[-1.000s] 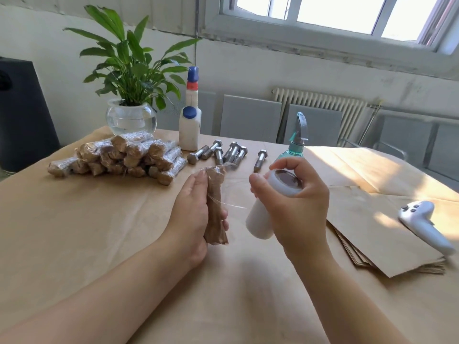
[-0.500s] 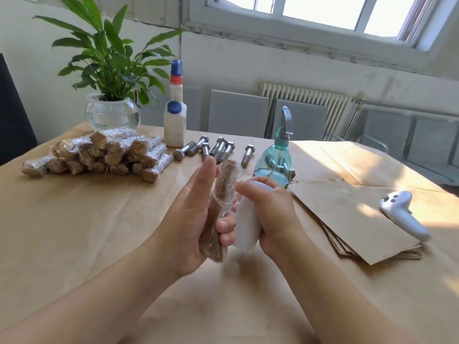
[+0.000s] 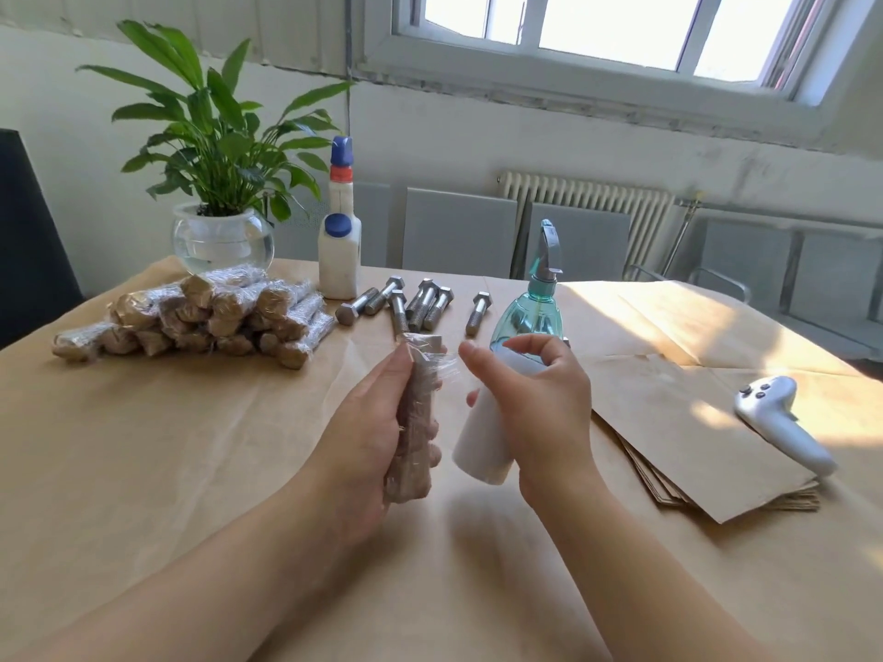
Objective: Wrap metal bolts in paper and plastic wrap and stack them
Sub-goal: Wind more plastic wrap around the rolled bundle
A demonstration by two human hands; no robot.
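Brown paper covers the tabletop (image 3: 191,470) before us. Near its middle our left hand (image 3: 368,437) grips a paper-wrapped bolt (image 3: 416,422), its long axis running from the near edge toward the far edge, clear film clinging to it. Just beside it our right hand (image 3: 535,403) curls around a white roll of plastic wrap (image 3: 482,441), tilted the same way. Toward the right edge lie stacked paper sheets (image 3: 678,422) and a white controller (image 3: 783,422). Farther off stand a teal spray bottle (image 3: 533,312) and bare bolts (image 3: 420,303). Near the far left corner, wrapped bolts sit in a pile (image 3: 205,317), with a glue bottle (image 3: 340,241) and a plant in a glass bowl (image 3: 222,236) holding water.
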